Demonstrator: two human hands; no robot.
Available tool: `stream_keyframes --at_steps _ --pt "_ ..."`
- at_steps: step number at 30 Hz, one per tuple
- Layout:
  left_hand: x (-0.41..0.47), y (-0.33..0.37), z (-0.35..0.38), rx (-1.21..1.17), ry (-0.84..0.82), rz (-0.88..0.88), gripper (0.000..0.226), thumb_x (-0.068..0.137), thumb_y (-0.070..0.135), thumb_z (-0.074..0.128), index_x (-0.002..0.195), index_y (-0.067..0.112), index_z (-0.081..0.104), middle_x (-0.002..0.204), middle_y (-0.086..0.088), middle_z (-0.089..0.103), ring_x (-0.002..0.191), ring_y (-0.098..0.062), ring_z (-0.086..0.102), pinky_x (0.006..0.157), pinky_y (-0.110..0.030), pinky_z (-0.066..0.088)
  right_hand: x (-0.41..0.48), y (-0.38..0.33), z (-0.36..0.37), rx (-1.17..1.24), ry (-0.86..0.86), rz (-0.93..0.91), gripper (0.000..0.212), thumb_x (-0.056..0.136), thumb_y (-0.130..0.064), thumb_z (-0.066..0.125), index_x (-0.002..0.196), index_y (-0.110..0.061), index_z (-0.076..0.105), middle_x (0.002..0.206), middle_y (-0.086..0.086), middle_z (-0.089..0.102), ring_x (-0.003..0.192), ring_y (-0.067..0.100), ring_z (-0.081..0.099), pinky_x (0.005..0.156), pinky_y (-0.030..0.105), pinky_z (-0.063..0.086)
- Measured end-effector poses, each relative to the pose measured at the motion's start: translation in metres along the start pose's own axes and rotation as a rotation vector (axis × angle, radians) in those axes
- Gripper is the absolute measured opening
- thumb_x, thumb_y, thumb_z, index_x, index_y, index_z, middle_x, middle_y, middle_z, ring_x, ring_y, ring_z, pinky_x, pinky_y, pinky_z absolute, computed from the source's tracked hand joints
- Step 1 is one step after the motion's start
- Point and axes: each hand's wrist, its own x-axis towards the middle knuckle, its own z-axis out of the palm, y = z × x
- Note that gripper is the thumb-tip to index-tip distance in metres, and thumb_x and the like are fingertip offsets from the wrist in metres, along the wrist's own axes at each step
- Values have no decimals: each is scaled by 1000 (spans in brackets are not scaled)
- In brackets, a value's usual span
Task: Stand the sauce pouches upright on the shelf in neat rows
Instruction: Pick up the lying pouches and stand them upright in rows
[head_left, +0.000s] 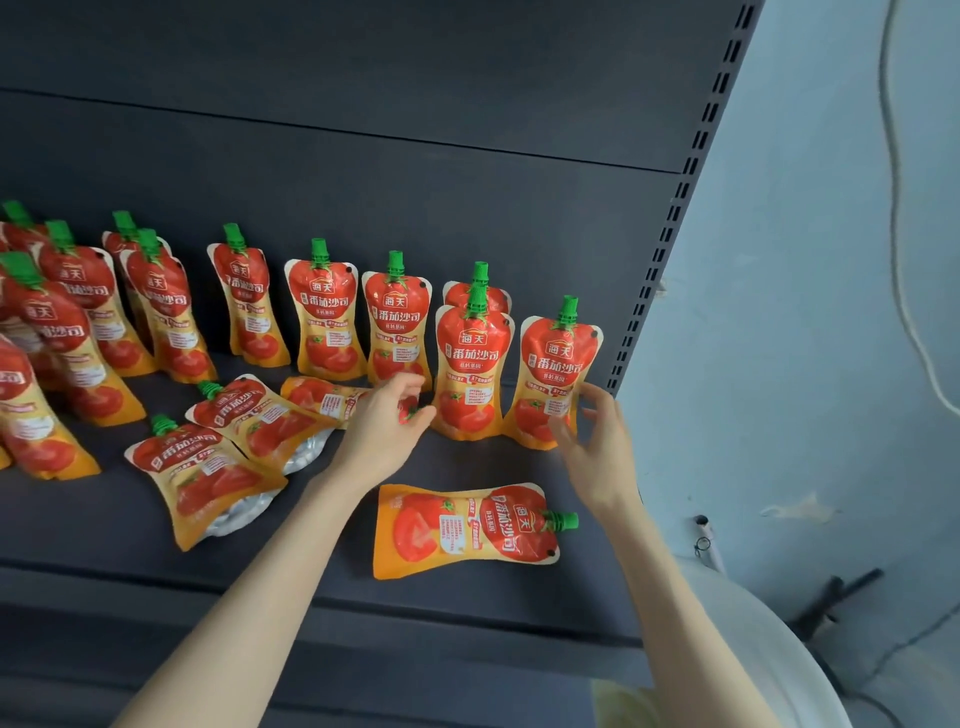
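Several red and yellow sauce pouches with green caps stand upright along the back of the dark shelf (483, 463). My left hand (384, 423) pinches the cap end of a pouch (319, 396) that lies flat in front of the back row. My right hand (597, 441) is spread with relaxed fingers at the lower right side of the rightmost upright pouch (558, 364), thumb at its base. Another upright pouch (470, 364) stands between my hands. Three more pouches lie flat: one near the front edge (465, 527) and two to the left (208, 478) (260, 415).
A slotted metal upright (675, 208) closes the shelf's right end, with a pale blue wall (805, 312) beyond it. A crowded group of upright pouches (67, 332) fills the left side. A white rounded object (753, 649) sits low on the right.
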Motion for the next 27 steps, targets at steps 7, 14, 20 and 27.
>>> stream_keyframes --at_steps 7,14,20,27 --pt "-25 -11 -40 15 101 18 19 88 14 60 107 10 64 106 0 66 99 -9 57 83 -19 39 -28 -22 9 21 -75 -66 16 90 -17 59 105 -13 63 104 1 64 94 16 60 78 29 49" --pt "-25 -59 -86 104 144 -7 13 87 14 61 99 12 65 97 -1 67 92 -17 61 78 -27 45 -34 -66 70 11 -223 -173 13 89 -11 59 101 -10 65 97 1 66 87 11 59 71 13 46" --pt "-6 -113 -120 210 32 10 20 86 34 62 98 18 63 100 1 63 97 -20 59 82 -40 49 -27 -94 141 -66 -240 -155 18 90 -15 59 106 -7 63 106 7 67 97 18 62 80 24 48" --pt "11 -152 -136 378 -163 -118 76 80 65 49 136 15 38 139 -8 42 129 -29 36 104 -42 32 -7 -106 187 -346 -334 -55 43 91 -37 56 128 -14 53 128 9 58 118 33 52 96 49 44"
